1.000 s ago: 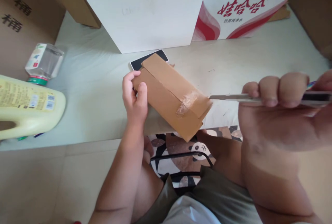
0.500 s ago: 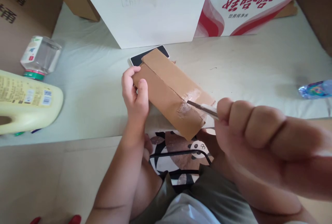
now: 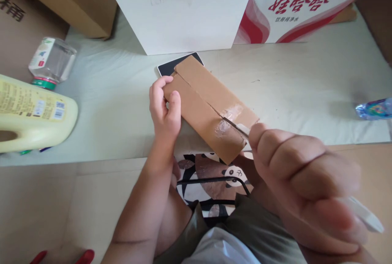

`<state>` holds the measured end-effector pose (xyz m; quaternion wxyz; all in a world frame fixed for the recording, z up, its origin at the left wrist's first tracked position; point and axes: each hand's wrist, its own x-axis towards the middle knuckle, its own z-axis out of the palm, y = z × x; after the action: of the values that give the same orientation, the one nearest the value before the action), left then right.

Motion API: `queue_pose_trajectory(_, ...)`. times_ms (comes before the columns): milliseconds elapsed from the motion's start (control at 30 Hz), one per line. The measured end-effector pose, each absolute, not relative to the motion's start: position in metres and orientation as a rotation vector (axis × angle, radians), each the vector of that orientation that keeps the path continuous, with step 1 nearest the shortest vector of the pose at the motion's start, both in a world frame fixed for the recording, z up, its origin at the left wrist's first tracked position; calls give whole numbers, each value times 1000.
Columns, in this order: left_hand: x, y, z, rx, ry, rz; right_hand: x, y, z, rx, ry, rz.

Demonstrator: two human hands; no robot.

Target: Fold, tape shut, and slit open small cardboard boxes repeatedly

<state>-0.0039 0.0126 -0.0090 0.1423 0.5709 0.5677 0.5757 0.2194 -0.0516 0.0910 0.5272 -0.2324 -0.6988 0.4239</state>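
A small brown cardboard box [image 3: 200,103] is tilted over the front edge of the cloth-covered surface. Its lengthwise seam shows, with clear tape [image 3: 228,119] across the near end. My left hand [image 3: 167,109] grips the far left end, thumb on top and fingers round the side. In a fist, my right hand [image 3: 300,170] holds a utility knife [image 3: 366,215] with a white handle, whose back end pokes out behind the fist. The blade lies along the seam at the taped end; how deep it goes, I cannot tell.
A black tablet-like panel [image 3: 174,67] with a white rim lies partly under the box. Behind stand white cartons [image 3: 190,11]. On the left are a clear bottle [image 3: 56,62] and a yellow jug [image 3: 36,113]; a small water bottle [image 3: 375,109] lies at the right.
My right hand has shifted slightly left and tilted, bringing the blade down along the taped seam. The handle's back end has come into sight. My left hand keeps its hold on the box.
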Motion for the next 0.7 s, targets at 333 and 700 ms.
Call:
queue_pose_trajectory(333, -4, 13, -6, 1638, 1664, 1647, 222, -47, 85, -424, -1731, 1032)
queue_pose_trajectory(700, -4, 13, -7, 1643, 1635, 1667, 224, -46, 86, -421, -1720, 1094)
